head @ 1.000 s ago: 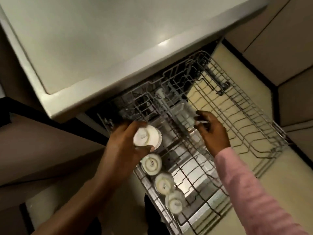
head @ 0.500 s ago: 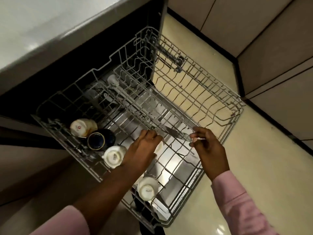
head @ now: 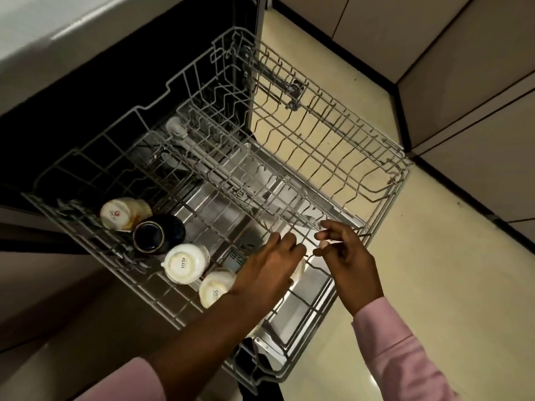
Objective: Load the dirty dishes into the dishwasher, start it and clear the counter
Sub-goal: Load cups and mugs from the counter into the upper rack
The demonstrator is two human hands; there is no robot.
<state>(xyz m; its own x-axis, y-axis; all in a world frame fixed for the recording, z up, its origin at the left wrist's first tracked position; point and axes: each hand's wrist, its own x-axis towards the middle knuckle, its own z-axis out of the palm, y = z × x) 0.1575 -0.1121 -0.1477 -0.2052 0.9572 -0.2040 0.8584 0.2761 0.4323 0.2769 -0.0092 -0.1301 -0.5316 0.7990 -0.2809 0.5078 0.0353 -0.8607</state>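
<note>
over the pulled-out upper rack (head: 341, 157), left hand (head: 266, 270) lies flat-fingered on a cup, seemingly; right hand (head: 346, 253) hangs loosely curled, empty. seat it mouth-down beside the near cups (head: 185, 263).

One head-worn camera is looking steeply down from close above at the pulled-out dishwasher rack (head: 289, 157), which is filling the centre of the frame; the floor (head: 434, 270) is showing at right.
</note>
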